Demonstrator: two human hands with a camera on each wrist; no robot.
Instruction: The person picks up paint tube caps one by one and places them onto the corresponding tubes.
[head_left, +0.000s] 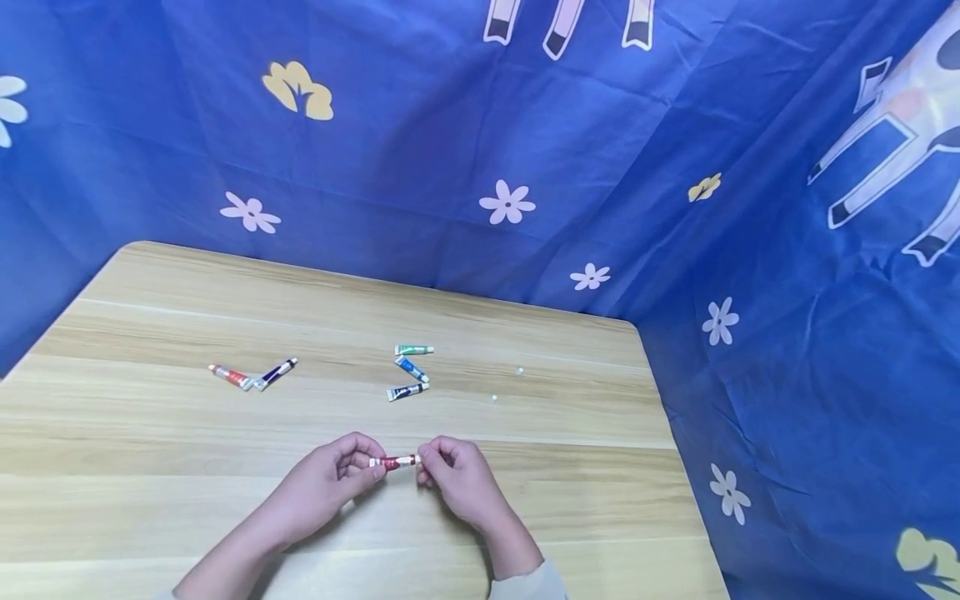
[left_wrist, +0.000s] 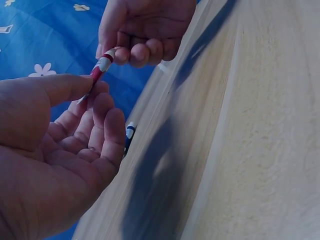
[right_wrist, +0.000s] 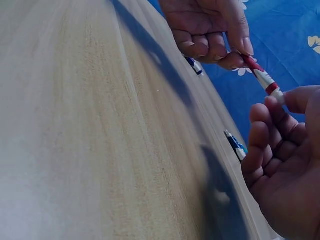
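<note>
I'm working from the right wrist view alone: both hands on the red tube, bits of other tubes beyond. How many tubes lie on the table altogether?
Observer: Besides the held red tube, the head view shows five: orange-red tube, dark purple tube, green tube, blue tube and navy tube.
Operator: Anything to the right of those?
Observer: Two small white pieces, lying apart; too small to identify.
Operator: Of the green, blue and navy, which is farthest from my right hand?
Observer: The green one, in the head view.

Red tube (head_left: 398, 462); left hand (head_left: 330, 479) pinches tail (head_left: 373, 462), right hand (head_left: 463, 483) apparently cap (right_wrist: 278, 95).
</note>
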